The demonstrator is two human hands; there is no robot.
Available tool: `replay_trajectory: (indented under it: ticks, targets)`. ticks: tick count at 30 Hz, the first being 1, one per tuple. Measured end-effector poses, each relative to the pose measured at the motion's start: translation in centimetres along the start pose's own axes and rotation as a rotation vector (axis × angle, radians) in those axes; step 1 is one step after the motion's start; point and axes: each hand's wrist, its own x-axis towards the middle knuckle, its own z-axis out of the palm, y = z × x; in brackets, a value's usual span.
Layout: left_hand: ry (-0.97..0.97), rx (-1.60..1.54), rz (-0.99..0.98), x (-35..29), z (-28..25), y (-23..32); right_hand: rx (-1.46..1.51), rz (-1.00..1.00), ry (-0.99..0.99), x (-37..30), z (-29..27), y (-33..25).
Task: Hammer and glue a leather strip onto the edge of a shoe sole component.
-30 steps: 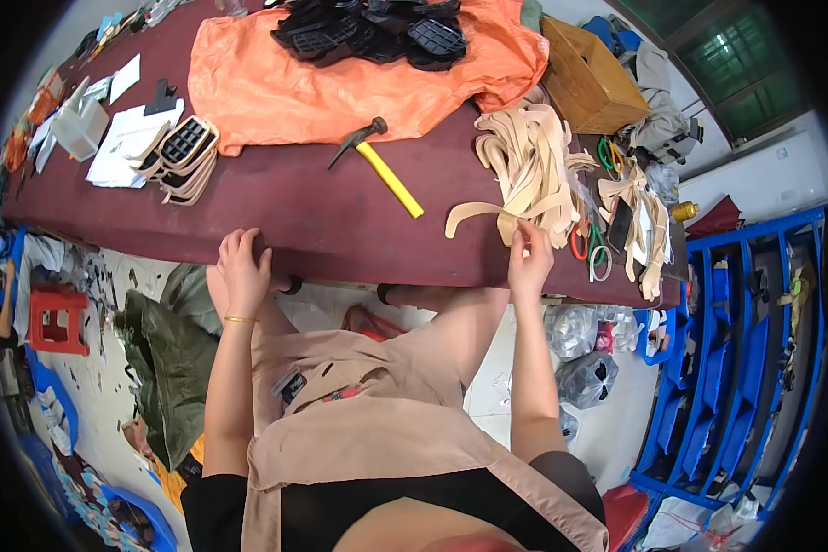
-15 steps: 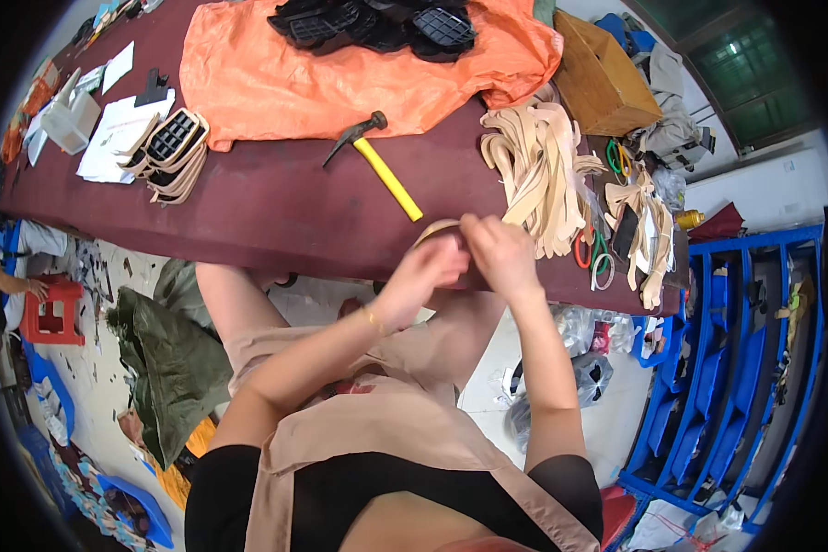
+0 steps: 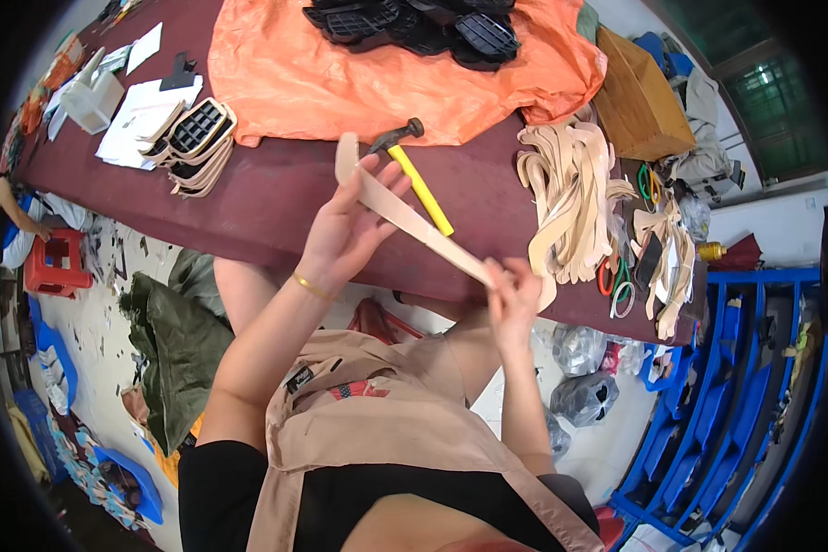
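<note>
A long beige strip (image 3: 423,225), widening at its far end, stretches between my hands above the front of the table. It looks like a leather or fabric cut piece. My left hand (image 3: 340,235) holds its upper part between thumb and fingers, the other fingers partly spread behind it. At the strip's lower right end, my right hand (image 3: 515,294) pinches it with closed fingers. Just beyond the strip lies a hammer (image 3: 419,189) with a yellow handle and dark head. A pile of similar beige strips (image 3: 570,202) rests right of my hands.
An orange sheet (image 3: 396,92) bears black moulded pieces (image 3: 414,28). Beige-rimmed black pieces (image 3: 198,138) are stacked at the left beside papers (image 3: 143,120). Scissors (image 3: 621,285) and more strips (image 3: 672,258) lie at the right edge. A wooden box (image 3: 644,97) stands behind; blue shelving (image 3: 708,396) is lower right.
My hands were close together at the table edge, bending a beige piece. Now they are apart with the strip stretched out between them, the left hand raised leftward. The view has shifted slightly.
</note>
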Motion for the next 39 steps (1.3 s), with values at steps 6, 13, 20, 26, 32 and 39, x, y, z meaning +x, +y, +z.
replay_trajectory:
  ticks: [6, 13, 20, 26, 32, 39]
  targets:
    - [-0.510, 0.245, -0.289, -2.2, -6.5, -0.6, 0.087, 0.247, 0.105, 4.7, -2.4, 3.2]
    - [-0.041, 1.144, 0.304, 13.3, -1.7, 8.4, 0.405, 0.073, -0.209, 7.3, -4.9, 0.9]
    - [0.122, 2.622, 1.166, 32.5, -5.7, 16.5, 0.835, 0.250, -0.182, 7.6, -4.9, 0.9]
    - [0.148, 1.716, 0.573, 32.1, -3.2, 21.5, 0.926, 0.215, -0.382, 7.4, -3.2, -0.6]
    - [0.189, 0.745, 0.656, 13.6, -6.3, 19.1, 1.617, 0.465, -0.253, 5.6, -0.3, -1.9]
    - [-0.175, 0.355, -0.356, -6.0, -5.4, 4.6, 1.816, 0.462, -0.620, 5.8, 3.9, -6.1]
